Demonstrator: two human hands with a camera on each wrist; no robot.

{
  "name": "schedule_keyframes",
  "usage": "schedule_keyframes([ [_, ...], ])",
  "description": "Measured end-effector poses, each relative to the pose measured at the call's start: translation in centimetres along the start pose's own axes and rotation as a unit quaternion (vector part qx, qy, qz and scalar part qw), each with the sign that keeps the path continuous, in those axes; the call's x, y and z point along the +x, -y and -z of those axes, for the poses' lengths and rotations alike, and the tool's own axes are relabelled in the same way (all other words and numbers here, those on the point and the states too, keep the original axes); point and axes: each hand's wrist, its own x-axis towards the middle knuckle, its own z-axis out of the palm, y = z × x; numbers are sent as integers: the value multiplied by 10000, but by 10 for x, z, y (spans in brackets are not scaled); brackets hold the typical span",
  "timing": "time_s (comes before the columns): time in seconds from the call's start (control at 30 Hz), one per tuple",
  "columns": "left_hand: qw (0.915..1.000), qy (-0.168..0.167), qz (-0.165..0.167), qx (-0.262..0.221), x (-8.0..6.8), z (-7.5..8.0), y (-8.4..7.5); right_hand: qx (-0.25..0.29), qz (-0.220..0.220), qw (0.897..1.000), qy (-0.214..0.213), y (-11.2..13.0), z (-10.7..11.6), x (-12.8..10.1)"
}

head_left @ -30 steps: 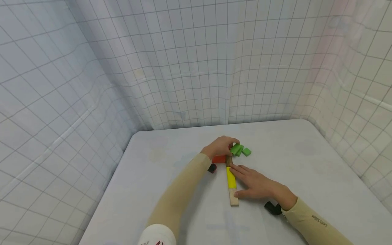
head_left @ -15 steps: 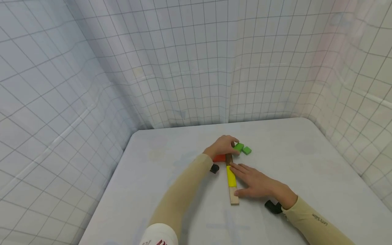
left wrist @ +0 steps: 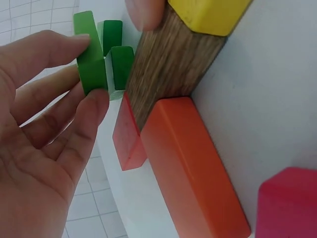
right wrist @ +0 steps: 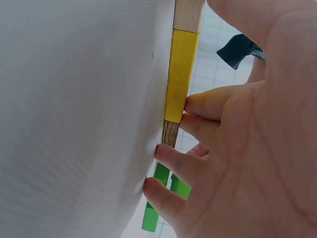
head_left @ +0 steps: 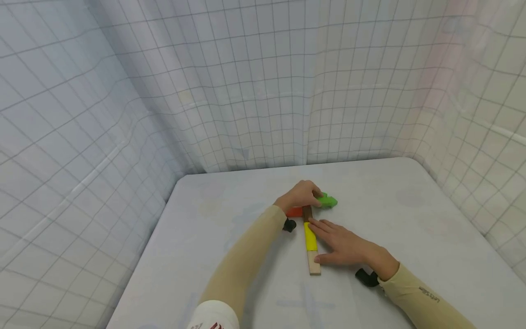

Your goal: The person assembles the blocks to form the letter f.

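My left hand [head_left: 301, 194] pinches a light green block [left wrist: 90, 54] between thumb and fingers, beyond the far end of a row of blocks. Two darker green blocks [left wrist: 122, 68] lie just past it in the left wrist view. The row runs from a dark brown block [left wrist: 171, 62] through a yellow block [head_left: 310, 237] to a pale wooden block [head_left: 314, 263]. Beside the brown one lie an orange block [left wrist: 185, 158] and a small light red block [left wrist: 128, 139]. My right hand [head_left: 341, 244] rests along the row's right side, fingers extended, fingertips at the yellow and brown blocks.
A magenta block [left wrist: 290, 206] lies near the orange one in the left wrist view. Black wrist cameras [head_left: 365, 278] sit under both wrists. White grid-patterned curtains [head_left: 255, 91] surround the white table [head_left: 205, 237] at the back and sides.
My left hand has shifted slightly right with the green block, nearer the other green blocks, and now overlaps them more. The right hand and the row stay in place.
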Motion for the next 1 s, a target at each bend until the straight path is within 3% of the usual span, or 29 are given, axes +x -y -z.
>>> schedule_keyframes([
  [0.27, 9992, 366, -158, 82, 0, -1, -5, -25, 63, 10000, -38, -1, 0, 0],
  [0.63, 9978, 112, -99, 653, -2, -5, -12, 96, 60, 9999, -6, 0, 1, -3],
  [1.0, 9989, 328, -137, 290, -9, -3, -7, 5, 4, 10000, -44, -1, 1, -2],
])
